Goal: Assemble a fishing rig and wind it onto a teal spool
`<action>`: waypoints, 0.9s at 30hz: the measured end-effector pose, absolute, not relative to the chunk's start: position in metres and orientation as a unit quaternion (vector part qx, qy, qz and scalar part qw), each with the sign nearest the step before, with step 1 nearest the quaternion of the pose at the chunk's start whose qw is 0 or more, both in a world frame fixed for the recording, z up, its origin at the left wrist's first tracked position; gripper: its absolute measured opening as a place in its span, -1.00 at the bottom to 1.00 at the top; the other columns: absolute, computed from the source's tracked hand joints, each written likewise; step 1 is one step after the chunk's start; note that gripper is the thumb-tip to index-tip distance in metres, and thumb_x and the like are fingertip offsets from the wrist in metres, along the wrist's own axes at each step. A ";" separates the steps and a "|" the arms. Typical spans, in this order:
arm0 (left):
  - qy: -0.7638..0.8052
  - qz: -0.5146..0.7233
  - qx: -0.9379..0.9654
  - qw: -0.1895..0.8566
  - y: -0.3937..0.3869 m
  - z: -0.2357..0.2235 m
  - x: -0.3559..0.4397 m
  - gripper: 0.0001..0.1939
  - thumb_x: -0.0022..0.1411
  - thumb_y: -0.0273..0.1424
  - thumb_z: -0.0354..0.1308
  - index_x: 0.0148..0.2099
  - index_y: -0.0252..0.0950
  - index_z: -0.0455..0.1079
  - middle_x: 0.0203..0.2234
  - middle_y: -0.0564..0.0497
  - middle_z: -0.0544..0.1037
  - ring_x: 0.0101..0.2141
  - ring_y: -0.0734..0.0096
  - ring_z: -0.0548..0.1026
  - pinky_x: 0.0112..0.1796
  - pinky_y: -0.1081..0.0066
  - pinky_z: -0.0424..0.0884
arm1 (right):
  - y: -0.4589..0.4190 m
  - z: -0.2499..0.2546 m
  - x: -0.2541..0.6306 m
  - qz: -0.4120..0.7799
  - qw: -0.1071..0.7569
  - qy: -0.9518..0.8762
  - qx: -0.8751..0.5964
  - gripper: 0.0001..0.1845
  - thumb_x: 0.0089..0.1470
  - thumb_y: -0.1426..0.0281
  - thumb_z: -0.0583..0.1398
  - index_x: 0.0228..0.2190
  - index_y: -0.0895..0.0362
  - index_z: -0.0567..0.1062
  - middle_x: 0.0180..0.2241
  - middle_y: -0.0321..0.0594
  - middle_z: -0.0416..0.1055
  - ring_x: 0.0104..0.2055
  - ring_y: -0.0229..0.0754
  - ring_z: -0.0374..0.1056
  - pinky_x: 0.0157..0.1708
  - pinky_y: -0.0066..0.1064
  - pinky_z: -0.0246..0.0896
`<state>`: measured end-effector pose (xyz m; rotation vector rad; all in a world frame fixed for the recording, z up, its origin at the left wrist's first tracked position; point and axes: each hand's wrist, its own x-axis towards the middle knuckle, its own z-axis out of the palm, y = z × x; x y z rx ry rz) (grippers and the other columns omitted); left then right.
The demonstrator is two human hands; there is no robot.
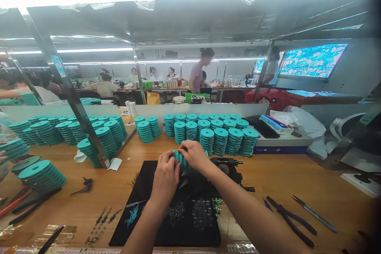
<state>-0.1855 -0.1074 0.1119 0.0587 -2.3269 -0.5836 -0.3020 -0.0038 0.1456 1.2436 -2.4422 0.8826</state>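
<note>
My left hand (165,174) and my right hand (194,156) meet above a black mat (166,239), both closed around a teal spool stack (182,160). Fingers of both hands press on its ridged rims and cover much of it. On the mat below lie short teal strips (131,215), a pile of small metal pieces (177,212) and blurred clear pieces (203,214). Small coloured beads (218,206) sit at its right edge. A black metal device (229,168) stands just right of my right hand, partly hidden by my forearm.
Teal spool stacks (220,141) stand in rows behind my hands, with more stacks (64,131) at left. Pliers (290,218) and tweezers (315,213) lie at right. A metal post (80,111) rises at left. A white box (282,143) stands back right. Several people sit or stand beyond.
</note>
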 end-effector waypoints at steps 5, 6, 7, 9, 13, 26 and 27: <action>-0.896 -0.272 0.007 0.350 -0.109 0.114 -0.180 -0.82 0.21 -0.53 0.12 -0.44 -0.24 0.33 -0.05 -0.20 0.44 0.04 0.00 0.36 0.02 0.03 0.34 | -0.002 0.150 -0.301 0.308 0.127 -0.836 0.436 -0.83 0.19 0.43 0.22 -0.45 0.12 0.55 -0.40 -0.21 0.57 -0.32 -0.16 0.44 -0.35 -0.44 0.12; -0.893 -0.285 0.005 0.348 -0.109 0.114 -0.176 -0.82 0.19 -0.52 0.15 -0.46 -0.23 0.33 -0.03 -0.18 0.44 0.06 0.00 0.35 0.04 0.04 0.33 | -0.002 0.151 -0.301 0.311 0.129 -0.836 0.434 -0.82 0.21 0.42 0.20 -0.43 0.12 0.56 -0.40 -0.20 0.57 -0.33 -0.16 0.45 -0.35 -0.44 0.12; -0.888 -0.300 0.007 0.349 -0.109 0.114 -0.172 -0.83 0.17 -0.50 0.18 -0.47 -0.23 0.34 -0.02 -0.16 0.44 0.07 0.00 0.34 0.05 0.05 0.31 | -0.001 0.151 -0.301 0.315 0.130 -0.835 0.431 -0.82 0.23 0.42 0.18 -0.39 0.12 0.56 -0.38 -0.20 0.58 -0.32 -0.16 0.46 -0.35 -0.44 0.13; -0.871 -0.336 0.034 0.356 -0.110 0.112 -0.160 -0.84 0.14 -0.40 0.23 -0.46 -0.22 0.35 -0.04 -0.15 0.44 0.05 -0.03 0.35 0.05 0.02 0.29 | -0.001 0.150 -0.301 0.325 0.129 -0.834 0.428 -0.83 0.25 0.43 0.15 -0.32 0.12 0.56 -0.35 -0.21 0.59 -0.31 -0.17 0.47 -0.34 -0.45 0.14; -0.810 -0.444 0.132 0.359 -0.117 0.097 -0.146 -0.75 0.14 -0.19 0.23 -0.44 -0.22 0.38 -0.29 -0.10 0.49 -0.15 0.00 0.44 -0.04 0.01 0.31 | -0.001 0.149 -0.302 0.336 0.121 -0.833 0.422 -0.83 0.23 0.42 0.15 -0.30 0.11 0.57 -0.34 -0.21 0.60 -0.32 -0.16 0.47 -0.34 -0.45 0.16; -0.333 -0.918 0.137 0.168 -0.098 0.046 -0.172 -0.85 0.16 -0.27 0.31 -0.18 -0.08 0.58 -0.12 0.06 0.63 -0.11 0.34 0.57 0.00 0.23 0.44 | 0.000 0.156 -0.305 0.348 0.075 -0.827 0.435 -0.79 0.08 0.24 0.31 -0.42 0.14 0.59 -0.40 -0.21 0.58 -0.35 -0.16 0.46 -0.36 -0.45 0.22; -0.299 -0.932 0.132 0.157 -0.096 0.045 -0.171 -0.89 0.21 -0.31 0.27 -0.18 -0.05 0.57 -0.10 0.09 0.62 -0.12 0.38 0.57 0.00 0.24 0.45 | 0.000 0.156 -0.306 0.348 0.072 -0.827 0.436 -0.79 0.06 0.24 0.32 -0.42 0.14 0.59 -0.40 -0.21 0.58 -0.34 -0.16 0.46 -0.36 -0.45 0.22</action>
